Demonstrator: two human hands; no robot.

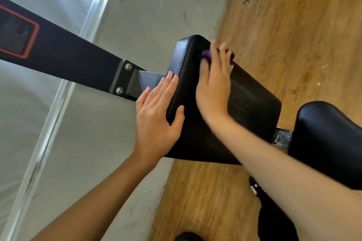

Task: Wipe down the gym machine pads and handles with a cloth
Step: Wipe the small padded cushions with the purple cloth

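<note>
Head view: one large pad (252, 103), one smaller pad (323, 139), one purple cloth (206, 54) under flat right hand (214, 90), left hand (154, 121) flat alongside.

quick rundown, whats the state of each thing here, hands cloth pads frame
left hand: open, fingers straight along the big pad's side, thumb on its face
right hand: open, fingers spread, pressing the cloth down, motion-blurred
purple cloth: bunched under the right fingers, mostly hidden
big pad: tilted, cloth near its top end
second pad: no hand on it
frame beam: two bolts seated at its bracket
</note>
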